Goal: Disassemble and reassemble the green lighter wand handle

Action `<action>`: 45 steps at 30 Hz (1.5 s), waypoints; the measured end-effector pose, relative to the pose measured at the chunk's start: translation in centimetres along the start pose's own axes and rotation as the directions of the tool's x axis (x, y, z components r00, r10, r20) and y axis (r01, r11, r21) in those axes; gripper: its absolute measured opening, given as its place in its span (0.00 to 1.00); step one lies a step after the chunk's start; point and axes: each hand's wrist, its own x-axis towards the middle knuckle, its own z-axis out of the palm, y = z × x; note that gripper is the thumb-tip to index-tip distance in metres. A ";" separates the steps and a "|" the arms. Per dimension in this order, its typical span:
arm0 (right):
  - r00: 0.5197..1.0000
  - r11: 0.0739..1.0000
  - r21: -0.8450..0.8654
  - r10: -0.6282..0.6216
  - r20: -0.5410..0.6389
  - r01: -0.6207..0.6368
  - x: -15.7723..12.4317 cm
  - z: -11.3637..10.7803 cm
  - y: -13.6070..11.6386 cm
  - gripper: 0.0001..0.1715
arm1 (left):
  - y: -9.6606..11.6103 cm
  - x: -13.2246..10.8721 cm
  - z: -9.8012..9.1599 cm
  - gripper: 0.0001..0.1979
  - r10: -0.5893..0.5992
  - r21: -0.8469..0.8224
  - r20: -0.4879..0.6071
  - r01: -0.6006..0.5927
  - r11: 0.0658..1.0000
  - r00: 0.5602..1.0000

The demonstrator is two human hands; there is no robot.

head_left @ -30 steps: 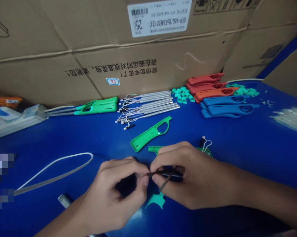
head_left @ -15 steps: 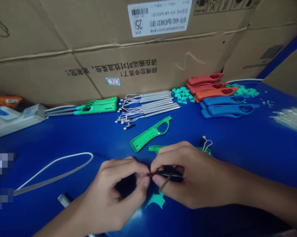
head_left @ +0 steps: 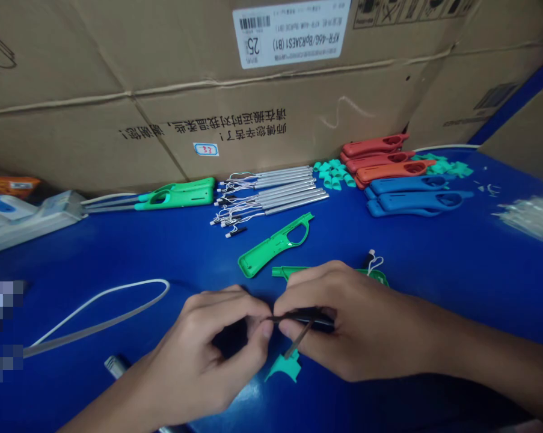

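My left hand (head_left: 217,349) is closed, thumb and forefinger pinched at the narrow tip of a slim black piece (head_left: 319,317). My right hand (head_left: 338,319) grips the thicker part of this piece; its exact kind is unclear. From under the right fingers a thin metal strip (head_left: 299,340) slants down, and whether it joins the black piece cannot be seen. Below its end lies a small teal plastic part (head_left: 285,367). Behind my right hand, a green lighter shell half (head_left: 280,272) is partly hidden, with a black wired igniter (head_left: 371,260) at it. Another green shell half (head_left: 275,245) lies beyond.
Silver tubes with wires (head_left: 289,189) lie at the back, beside teal caps (head_left: 334,174). Red shells (head_left: 374,145) and blue shells (head_left: 411,198) are stacked right; green lighters (head_left: 181,193) and a power strip (head_left: 36,219) stand left. A white cord (head_left: 104,291) loops near my left arm.
The metal strip's upper end under my right hand has shifted slightly left and down. Both hands stay almost in place, still at the black piece.
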 end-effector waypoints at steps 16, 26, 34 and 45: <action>0.886 0.989 -0.147 -0.050 -0.461 -0.021 -0.2 -2.9 1.9 0.13 | -0.6 0.4 -0.9 0.10 -0.154 0.062 -0.013 0.154 0.986 0.988; 0.950 0.880 -0.377 0.210 -0.232 -0.287 0.0 -6.0 4.4 0.13 | -0.9 0.6 -1.7 0.09 -0.117 0.003 -0.045 0.117 0.993 0.992; 0.961 0.861 -0.427 0.251 -0.118 -0.277 -0.2 -6.1 4.8 0.12 | -0.5 0.8 -2.4 0.10 -0.065 0.025 -0.071 0.067 0.997 0.995; 0.947 0.963 -0.271 -0.082 -0.311 -0.006 -0.4 -5.3 2.9 0.06 | -0.8 0.9 -3.1 0.10 -0.092 -0.039 -0.145 0.087 0.995 0.985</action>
